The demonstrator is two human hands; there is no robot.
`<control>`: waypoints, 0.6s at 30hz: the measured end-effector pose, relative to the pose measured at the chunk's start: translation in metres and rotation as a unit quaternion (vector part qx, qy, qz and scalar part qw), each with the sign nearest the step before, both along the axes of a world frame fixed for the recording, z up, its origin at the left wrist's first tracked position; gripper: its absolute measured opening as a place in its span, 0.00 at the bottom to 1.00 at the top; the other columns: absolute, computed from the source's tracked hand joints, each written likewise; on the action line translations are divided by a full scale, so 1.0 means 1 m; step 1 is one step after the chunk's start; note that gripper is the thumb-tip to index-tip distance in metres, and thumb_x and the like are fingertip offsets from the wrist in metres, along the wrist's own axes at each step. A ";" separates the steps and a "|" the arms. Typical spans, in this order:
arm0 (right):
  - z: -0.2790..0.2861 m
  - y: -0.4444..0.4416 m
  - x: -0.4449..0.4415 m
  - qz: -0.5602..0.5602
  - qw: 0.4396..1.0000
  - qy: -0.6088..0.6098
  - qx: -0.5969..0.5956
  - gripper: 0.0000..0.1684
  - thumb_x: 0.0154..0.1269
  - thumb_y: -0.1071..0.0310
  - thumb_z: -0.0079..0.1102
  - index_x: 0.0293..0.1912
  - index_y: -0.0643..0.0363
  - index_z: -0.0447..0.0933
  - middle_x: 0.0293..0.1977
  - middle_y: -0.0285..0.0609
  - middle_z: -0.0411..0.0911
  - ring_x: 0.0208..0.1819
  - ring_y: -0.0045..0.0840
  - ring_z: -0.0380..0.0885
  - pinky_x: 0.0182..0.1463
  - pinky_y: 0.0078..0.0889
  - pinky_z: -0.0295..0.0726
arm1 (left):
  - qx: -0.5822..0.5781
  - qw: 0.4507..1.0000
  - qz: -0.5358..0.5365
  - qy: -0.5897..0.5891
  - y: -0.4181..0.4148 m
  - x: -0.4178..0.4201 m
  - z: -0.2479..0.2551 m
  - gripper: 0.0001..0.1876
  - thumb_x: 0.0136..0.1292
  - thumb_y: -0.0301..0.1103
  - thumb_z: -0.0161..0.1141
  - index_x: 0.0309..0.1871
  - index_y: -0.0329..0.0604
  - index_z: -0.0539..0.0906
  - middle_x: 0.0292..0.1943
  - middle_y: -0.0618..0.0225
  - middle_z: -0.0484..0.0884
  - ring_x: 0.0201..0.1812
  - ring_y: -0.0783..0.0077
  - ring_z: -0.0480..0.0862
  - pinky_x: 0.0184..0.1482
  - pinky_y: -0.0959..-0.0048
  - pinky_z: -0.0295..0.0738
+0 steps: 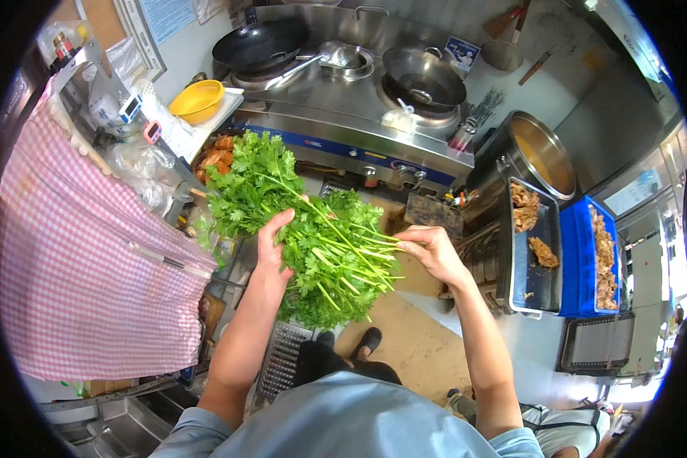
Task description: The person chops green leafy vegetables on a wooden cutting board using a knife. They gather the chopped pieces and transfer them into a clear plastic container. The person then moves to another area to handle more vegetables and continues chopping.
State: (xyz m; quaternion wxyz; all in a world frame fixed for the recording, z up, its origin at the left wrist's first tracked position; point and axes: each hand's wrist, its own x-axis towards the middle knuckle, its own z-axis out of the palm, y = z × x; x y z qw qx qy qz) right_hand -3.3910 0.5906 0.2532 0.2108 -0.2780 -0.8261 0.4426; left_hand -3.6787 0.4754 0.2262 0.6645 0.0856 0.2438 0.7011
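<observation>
A large bunch of leafy green herbs, which looks like cilantro [320, 246], is held up in front of my body. My left hand [276, 240] grips it from the left side, thumb over the leaves, with most of its fingers hidden behind the bunch. On the right, my right hand [432, 249] pinches the end of one or more thin stems between thumb and fingers. The cut stems point to the right, and the leaves spread to the upper left and below.
Ahead stands a steel wok range [343, 117] with two woks. A tall stockpot [541, 151], a black tray of fried pieces [535, 280] and a blue crate [578, 252] stand at right. A pink checked cloth [103, 246] hangs at left. Another person [567, 429] is at lower right.
</observation>
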 end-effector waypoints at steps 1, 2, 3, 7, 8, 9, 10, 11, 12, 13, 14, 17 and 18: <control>0.017 -0.003 0.006 -0.004 1.000 0.006 0.001 0.11 0.68 0.71 0.63 0.46 0.67 0.83 0.35 0.45 0.84 0.37 0.24 0.81 0.45 0.28 0.78 | 0.012 1.000 -0.003 -0.003 0.000 0.005 0.004 0.20 0.61 0.42 0.60 0.56 0.47 0.79 0.52 0.46 0.83 0.53 0.46 0.83 0.55 0.46 0.81; 0.033 -0.007 0.011 -0.009 1.000 0.013 -0.005 0.11 0.68 0.69 0.63 0.45 0.66 0.84 0.34 0.44 0.84 0.36 0.24 0.81 0.44 0.28 0.78 | 0.025 1.000 -0.005 -0.006 0.000 0.010 0.008 0.21 0.61 0.43 0.60 0.56 0.48 0.80 0.52 0.45 0.83 0.53 0.45 0.83 0.54 0.46 0.81; 0.046 -0.011 0.017 -0.017 1.000 0.018 -0.009 0.11 0.69 0.68 0.64 0.45 0.66 0.84 0.34 0.44 0.84 0.35 0.24 0.81 0.42 0.27 0.78 | 0.039 0.999 -0.010 -0.011 0.000 0.015 0.011 0.21 0.60 0.43 0.61 0.56 0.49 0.80 0.53 0.44 0.82 0.53 0.45 0.83 0.54 0.45 0.81; 0.076 -0.020 0.034 -0.053 0.993 0.102 -0.012 0.10 0.70 0.71 0.62 0.46 0.68 0.83 0.34 0.39 0.83 0.37 0.18 0.79 0.43 0.23 0.78 | 0.042 0.997 -0.047 -0.038 -0.005 0.033 0.024 0.22 0.60 0.44 0.61 0.57 0.50 0.79 0.52 0.47 0.82 0.55 0.48 0.82 0.55 0.46 0.81; 0.087 -0.023 0.031 -0.053 0.991 0.119 -0.030 0.10 0.71 0.71 0.61 0.46 0.68 0.83 0.34 0.40 0.83 0.36 0.20 0.80 0.43 0.24 0.79 | 0.032 0.997 -0.047 -0.055 -0.008 0.040 0.030 0.22 0.60 0.44 0.61 0.57 0.50 0.79 0.51 0.51 0.83 0.55 0.51 0.83 0.56 0.48 0.80; 0.097 -0.028 0.019 -0.048 0.988 0.139 -0.050 0.10 0.72 0.71 0.61 0.46 0.68 0.83 0.34 0.41 0.83 0.35 0.21 0.81 0.42 0.25 0.80 | 0.043 0.996 -0.034 -0.069 -0.012 0.041 0.028 0.24 0.60 0.45 0.61 0.59 0.48 0.79 0.51 0.52 0.83 0.53 0.52 0.84 0.55 0.50 0.81; 0.104 -0.030 0.011 -0.051 0.985 0.153 -0.060 0.11 0.72 0.70 0.60 0.47 0.68 0.83 0.33 0.40 0.83 0.34 0.21 0.81 0.42 0.24 0.80 | 0.055 0.994 -0.024 -0.087 -0.012 0.044 0.023 0.26 0.60 0.45 0.61 0.60 0.47 0.78 0.52 0.54 0.84 0.51 0.54 0.85 0.54 0.52 0.82; 0.111 -0.031 0.003 -0.053 0.982 0.166 -0.071 0.12 0.73 0.70 0.60 0.48 0.69 0.82 0.33 0.40 0.83 0.34 0.20 0.81 0.42 0.24 0.80 | 0.068 0.992 -0.015 -0.105 -0.013 0.046 0.018 0.27 0.60 0.46 0.61 0.62 0.45 0.78 0.52 0.55 0.84 0.49 0.55 0.86 0.53 0.54 0.83; 0.120 -0.032 -0.007 -0.041 0.983 0.177 -0.032 0.12 0.73 0.69 0.60 0.48 0.69 0.82 0.32 0.39 0.82 0.34 0.19 0.80 0.42 0.23 0.80 | 0.085 0.989 -0.017 -0.117 -0.015 0.046 0.015 0.29 0.61 0.48 0.61 0.63 0.45 0.78 0.54 0.57 0.83 0.50 0.56 0.85 0.55 0.53 0.82; 0.132 -0.036 -0.016 -0.047 0.980 0.187 -0.044 0.12 0.73 0.69 0.59 0.49 0.68 0.82 0.32 0.39 0.83 0.34 0.19 0.80 0.42 0.23 0.80 | 0.075 0.991 -0.016 -0.113 -0.021 0.045 0.015 0.29 0.61 0.48 0.60 0.63 0.45 0.78 0.54 0.56 0.83 0.51 0.55 0.85 0.55 0.52 0.81; 0.141 -0.037 -0.026 -0.050 0.978 0.201 -0.034 0.12 0.73 0.69 0.59 0.49 0.68 0.82 0.32 0.39 0.82 0.34 0.20 0.81 0.42 0.23 0.80 | 0.065 0.992 -0.014 -0.110 -0.026 0.043 0.016 0.29 0.61 0.49 0.60 0.63 0.45 0.78 0.54 0.56 0.83 0.51 0.55 0.85 0.56 0.51 0.81; 0.167 -0.039 -0.052 -0.035 0.971 0.229 -0.057 0.13 0.74 0.68 0.59 0.50 0.66 0.83 0.32 0.36 0.84 0.31 0.13 0.79 0.37 0.17 0.78 | 0.067 0.990 -0.031 -0.124 -0.042 0.035 0.018 0.30 0.64 0.50 0.55 0.64 0.41 0.76 0.59 0.58 0.81 0.58 0.50 0.80 0.61 0.50 0.76; 0.167 -0.035 -0.066 -0.051 0.973 0.222 -0.023 0.13 0.74 0.66 0.59 0.50 0.65 0.83 0.31 0.35 0.84 0.29 0.11 0.76 0.35 0.15 0.76 | 0.081 0.986 -0.024 -0.146 -0.047 0.030 0.016 0.30 0.64 0.50 0.55 0.64 0.41 0.76 0.59 0.58 0.81 0.59 0.51 0.80 0.62 0.50 0.74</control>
